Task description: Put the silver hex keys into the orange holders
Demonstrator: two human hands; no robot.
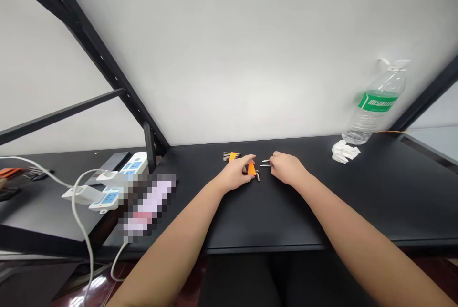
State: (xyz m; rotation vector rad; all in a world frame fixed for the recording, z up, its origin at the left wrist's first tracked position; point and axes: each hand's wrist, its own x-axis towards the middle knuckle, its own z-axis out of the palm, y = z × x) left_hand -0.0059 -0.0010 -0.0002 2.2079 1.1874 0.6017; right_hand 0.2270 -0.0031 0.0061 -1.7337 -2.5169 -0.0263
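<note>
Okay, both bare hands are down on the black counter (272,216), close together. The left hand (236,174) is curled, its fingers (246,160) coming down over an orange hex key holder (252,169), with a bent steel key (257,176) poking out just past them; whether that's a real grip, I can't tell. The right hand (286,168) is half closed, fingertips right at two silver hex keys (265,164) between the hands, hold unclear. Just beyond the left hand sits a dark key set with an orange clip (232,156). Well out past the right hand, a crumpled tissue (345,151) lies near a plastic water bottle (374,107). Far left of the left hand, a white power strip (109,197).
</note>
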